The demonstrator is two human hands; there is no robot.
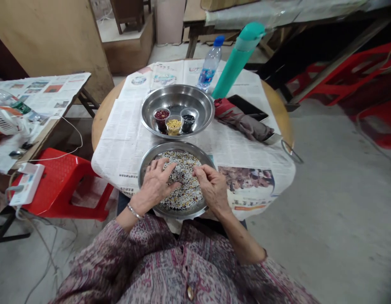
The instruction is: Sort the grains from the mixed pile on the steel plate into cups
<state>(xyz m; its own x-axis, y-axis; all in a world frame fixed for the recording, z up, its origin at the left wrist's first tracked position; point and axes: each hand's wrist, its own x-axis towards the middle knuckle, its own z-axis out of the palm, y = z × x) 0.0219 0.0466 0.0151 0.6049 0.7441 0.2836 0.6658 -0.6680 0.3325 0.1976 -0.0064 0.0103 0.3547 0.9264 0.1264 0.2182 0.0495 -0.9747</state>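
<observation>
A steel basin (144, 162) at the table's near edge holds mixed grains (185, 190), mostly white with dark and yellow ones among them. Over its left side my left hand (159, 179) is spread, palm down, with nothing visible in it. My right hand (212, 185) hovers over the right side, thumb and fingertips pinched together; whatever they hold is too small to make out. Just beyond stands a second steel basin (178, 93) with three clear cups: dark red beans (161, 116), yellow grains (173, 126) and black beans (188, 120).
Newspaper (119, 135) covers the round table. A water bottle (210, 63), a teal flask (238, 61), a folded umbrella (242, 120) and a dark flat device (247, 107) lie or stand behind and right. A red stool (60, 185) with a power strip (28, 185) is at left.
</observation>
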